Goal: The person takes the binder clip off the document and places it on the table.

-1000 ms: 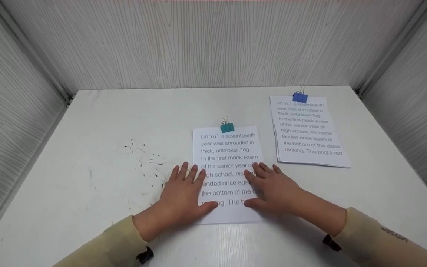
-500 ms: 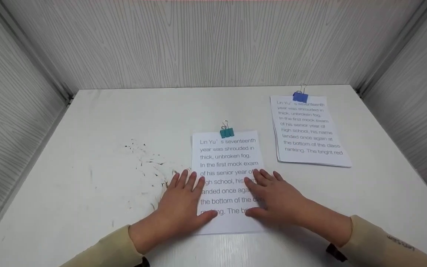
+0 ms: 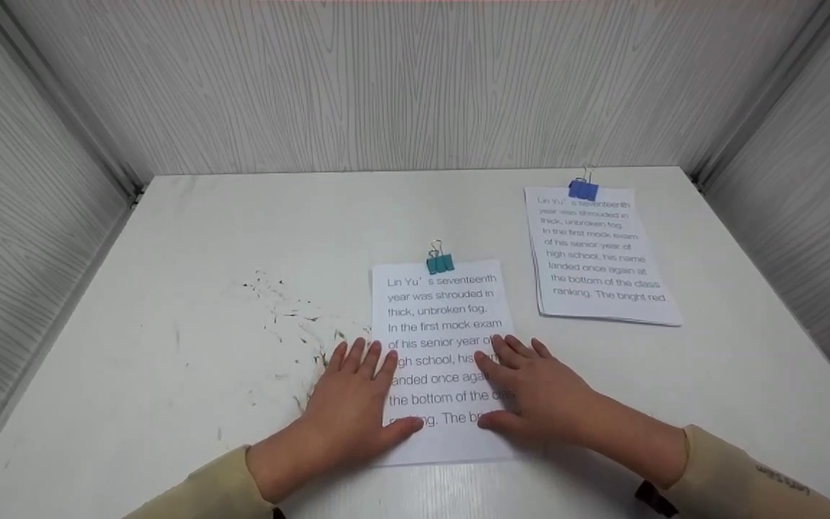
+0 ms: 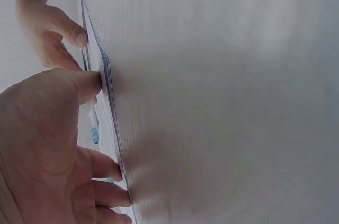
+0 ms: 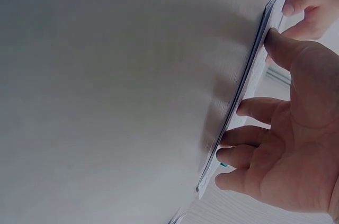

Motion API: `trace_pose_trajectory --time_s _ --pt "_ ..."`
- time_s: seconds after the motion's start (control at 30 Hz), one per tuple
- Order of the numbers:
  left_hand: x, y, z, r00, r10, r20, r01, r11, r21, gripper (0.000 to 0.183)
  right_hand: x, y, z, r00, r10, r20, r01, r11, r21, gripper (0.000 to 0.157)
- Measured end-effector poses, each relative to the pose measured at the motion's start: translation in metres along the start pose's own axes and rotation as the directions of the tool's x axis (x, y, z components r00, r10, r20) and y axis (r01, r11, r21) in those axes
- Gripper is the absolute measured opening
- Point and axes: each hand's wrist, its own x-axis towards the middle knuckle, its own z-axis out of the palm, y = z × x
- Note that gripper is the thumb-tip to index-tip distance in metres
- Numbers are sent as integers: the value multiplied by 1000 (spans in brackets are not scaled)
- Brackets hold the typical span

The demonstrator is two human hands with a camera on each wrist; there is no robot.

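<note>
Paper is under both our palms: the clipped stack, low in the frame's centre, lies flat on the white table. Our left hand and right hand press it with fingers spread, gripping nothing. We judge we're positioning it; next calls for even pressure from both.

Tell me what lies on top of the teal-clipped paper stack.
On the teal-clipped stack both hands rest flat: left hand, right hand. A teal binder clip grips its top edge. The printed words beneath the hands are covered.
</note>
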Motion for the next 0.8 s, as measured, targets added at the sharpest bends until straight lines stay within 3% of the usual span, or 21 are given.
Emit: trace_pose_trajectory --time_s 0.13,0.27,0.47,0.57,0.63,0.8 --pt "9 -3 -11 999 -31 -14 32 999 14 91 -1 -1 -1 1000 2 1 -2 1000 -4 85" --pt "30 -12 -28 993 -74 -87 74 997 -6 85 -2 0 -1 1000 5 3 -5 1000 9 85" --pt "70 -42 -40 959 -132 -250 90 981 -173 71 -4 -1 -2 1000 18 12 -18 999 33 85" --pt "87 -57 -40 936 -179 -302 87 952 -294 64 -3 -2 -2 1000 15 11 -16 1000 27 85" --pt "98 -65 -40 932 -196 -307 74 927 -367 63 -2 -2 -2 1000 13 7 -13 1000 26 85" --pt "119 -83 -37 955 -193 -223 52 855 -517 69 -2 -1 -3 1000 5 1 -5 1000 17 84"
